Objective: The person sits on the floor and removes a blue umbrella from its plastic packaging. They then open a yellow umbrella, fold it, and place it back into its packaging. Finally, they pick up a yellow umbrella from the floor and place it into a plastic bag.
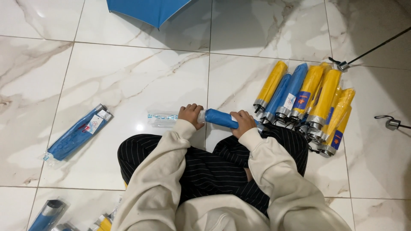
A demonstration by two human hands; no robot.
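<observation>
Person viewed from above. Both arms are covered by long cream sleeves (274,171) of soft, sweatshirt-type fabric, creased along the forearm and ending in ribbed cuffs at the wrists, toward 12 o'clock. Left hand (191,114) and right hand (243,122) are bare: no gloves, rings or watch visible. Legs wear black trousers (214,171) with fine white pinstripes, loosely cut.

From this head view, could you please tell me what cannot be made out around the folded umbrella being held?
- Head view: the folded blue umbrella has both ends covered, by the left hand and the right hand.
- The clear plastic sleeve is see-through; how far it overlaps the umbrella is unclear.
- The open blue umbrella is cut off by the top edge.
- Wrapped umbrellas at bottom left are cut by the frame edge.
- In the pile of wrapped umbrellas, lower ones are hidden.
</observation>
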